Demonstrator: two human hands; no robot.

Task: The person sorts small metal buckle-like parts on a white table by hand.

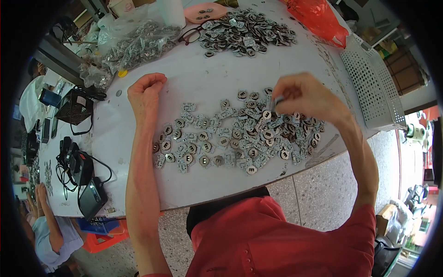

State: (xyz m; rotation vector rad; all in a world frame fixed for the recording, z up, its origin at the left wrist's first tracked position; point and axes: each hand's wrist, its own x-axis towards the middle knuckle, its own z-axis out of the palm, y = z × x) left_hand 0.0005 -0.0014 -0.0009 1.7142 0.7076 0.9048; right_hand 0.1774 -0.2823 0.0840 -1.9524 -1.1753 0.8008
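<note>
My right hand [304, 94] pinches one small metal piece [278, 102] above the scattered pile [230, 134]; my left hand [145, 94] rests clenched left of it on the bench [221, 78].

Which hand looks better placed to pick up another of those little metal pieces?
The right hand, probably: it hovers directly over the spread of small metal pieces, already pinching one. The left hand sits closed on bare table, beside them.
</note>
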